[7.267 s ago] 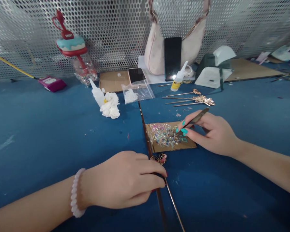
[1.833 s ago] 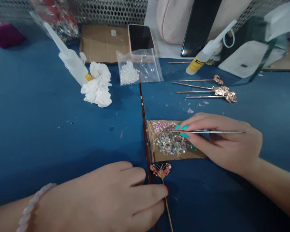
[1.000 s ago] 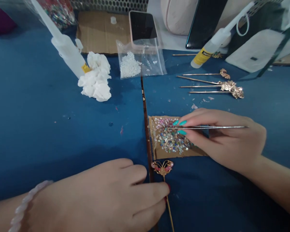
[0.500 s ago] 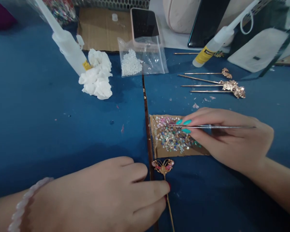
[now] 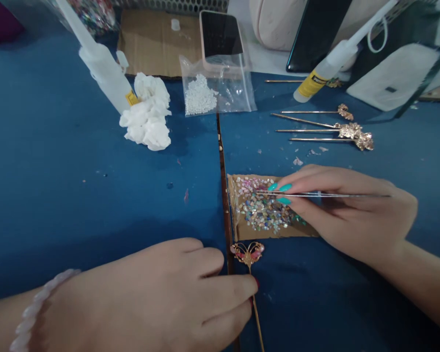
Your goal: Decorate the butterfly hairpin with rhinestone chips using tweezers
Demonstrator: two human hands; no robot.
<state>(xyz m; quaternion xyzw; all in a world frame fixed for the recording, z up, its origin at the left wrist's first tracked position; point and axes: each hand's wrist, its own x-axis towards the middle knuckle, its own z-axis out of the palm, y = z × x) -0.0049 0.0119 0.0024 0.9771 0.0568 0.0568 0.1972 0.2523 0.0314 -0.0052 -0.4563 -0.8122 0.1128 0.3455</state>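
Circling the left wrist: a pale bead bracelet [image 5: 46, 305], pushed back clear of the fingers. Beyond it, a white bottle [image 5: 102, 73], spout up, base partly behind crumpled tissue [image 5: 146, 115]; cannot tell whether the tissue props it or only waits for drips. Left hand [image 5: 157, 293] lies low and palm down, its fingers brought in close on the stem of a butterfly pin [image 5: 248, 254]. Thumb out of sight, so pinch or press is unclear; the likely reason is steadiness, as the winged head is left bare and faces up, just below the stone card. Farther back, a clear bag [image 5: 200, 95] of white beads lies flat, partly over a phone [image 5: 222, 36].

Right of the table seam, a brown card [image 5: 275, 231] carries loose stones [image 5: 266, 212], pink ones grouped along the top left, probably sorted for easy picking. A second bottle [image 5: 313, 84] stands behind, out of the hands' way. Spare gold pins [image 5: 352, 131] lie side by side, heads to the right. Right hand [image 5: 355, 210] holds tweezers [image 5: 322, 194] in a narrow fingertip grip, nearly level, tips among the stones; whether they clasp one, cannot tell.
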